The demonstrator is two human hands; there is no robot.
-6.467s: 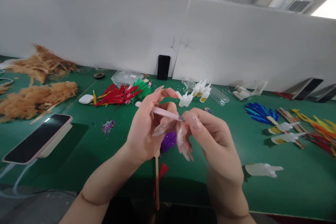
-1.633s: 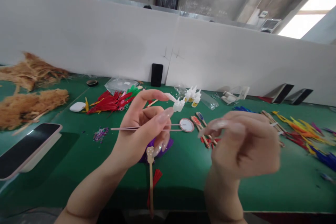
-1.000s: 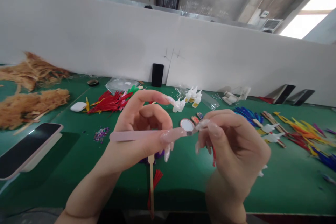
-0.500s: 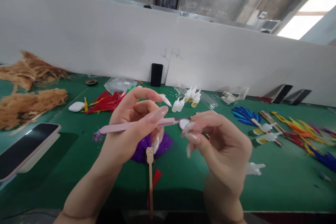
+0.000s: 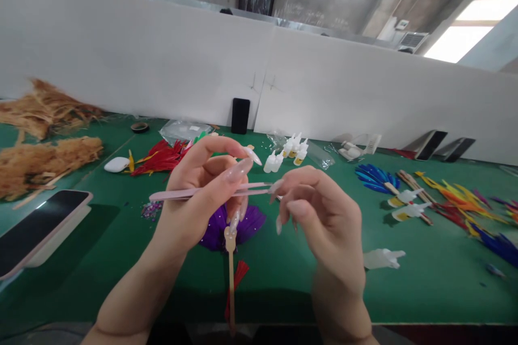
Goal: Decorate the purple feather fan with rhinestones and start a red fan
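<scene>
The pink tweezers (image 5: 210, 192) lie almost level above the table (image 5: 283, 269), long axis running left to right, closed end to the left and tips to the right. The left hand (image 5: 202, 194) pinches them near the middle, thumb on the near side, fingers curled over the far side, forefinger stretched out above. The two thin, flat arms sit close together, a narrow gap showing toward the tips.

The right hand (image 5: 319, 215) is loosely curled, its thumb and forefinger drawn together at the tweezer tips; whether anything is held between them cannot be told. Both hands carry long, glossy, pale nails.

Just under the hands a purple feather fan (image 5: 246, 222) lies flat on the green felt-like table, fixed to a thin wooden stick (image 5: 231, 275) that points toward the near edge, with a red feather (image 5: 239, 275) beside it.

Farther off stand small white plastic bottles (image 5: 285, 151). Red feathers (image 5: 162, 156) lie to the left, blue feathers (image 5: 374, 178) to the right. A phone (image 5: 36, 226) rests at the near left, and tan fibre heaps (image 5: 44, 159) at the far left.
</scene>
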